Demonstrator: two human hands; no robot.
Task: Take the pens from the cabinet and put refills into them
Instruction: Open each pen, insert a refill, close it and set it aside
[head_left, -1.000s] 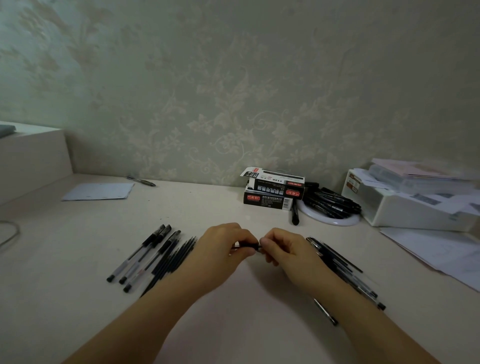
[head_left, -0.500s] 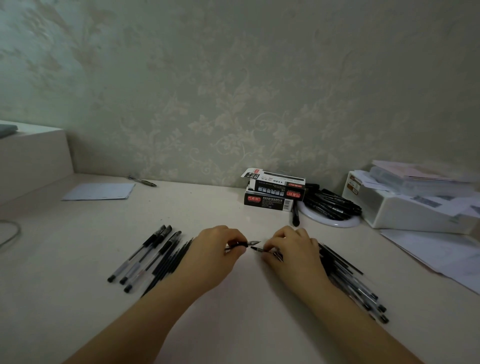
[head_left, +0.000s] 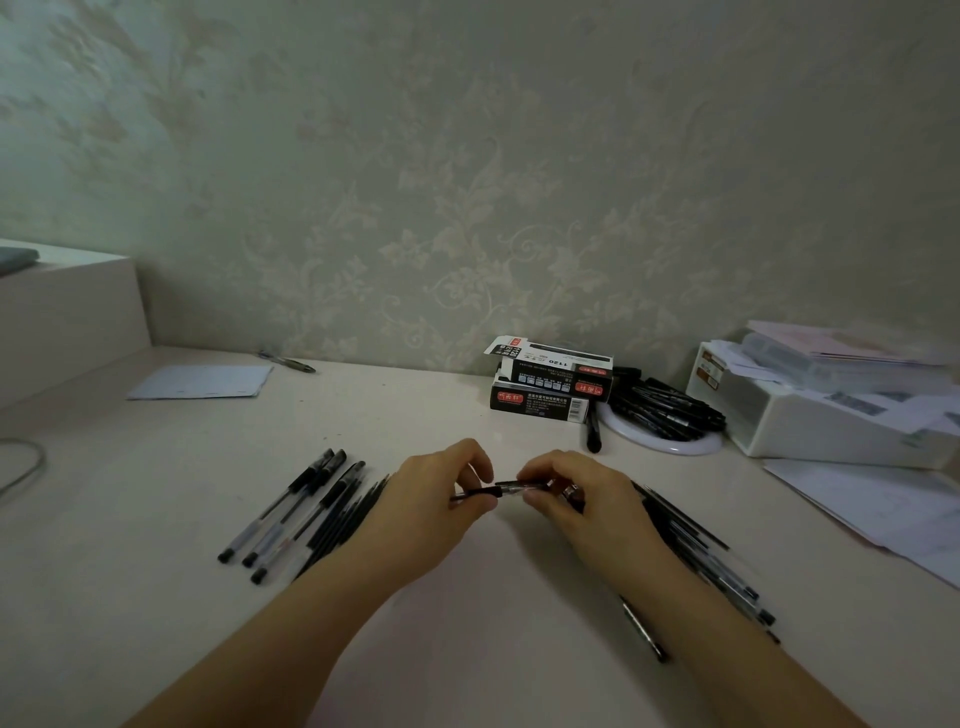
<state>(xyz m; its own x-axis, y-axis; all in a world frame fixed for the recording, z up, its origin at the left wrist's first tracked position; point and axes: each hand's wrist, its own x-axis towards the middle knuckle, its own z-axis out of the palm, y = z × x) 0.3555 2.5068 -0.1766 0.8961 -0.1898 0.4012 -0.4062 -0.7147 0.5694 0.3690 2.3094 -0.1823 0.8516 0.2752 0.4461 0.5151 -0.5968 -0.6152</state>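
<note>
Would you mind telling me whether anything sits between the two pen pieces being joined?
Nothing visible does: the left hand and right hand hold the pen pieces end to end.

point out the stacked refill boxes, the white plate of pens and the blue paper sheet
refill boxes (head_left: 540, 404): head view, lower box front
white plate (head_left: 675, 447): head view, bare front rim
blue paper sheet (head_left: 202, 381): head view, sheet's middle

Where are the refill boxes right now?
In the head view, the two stacked refill boxes sit at the back of the desk against the wall, right of centre, beside the white plate of pens.
</note>
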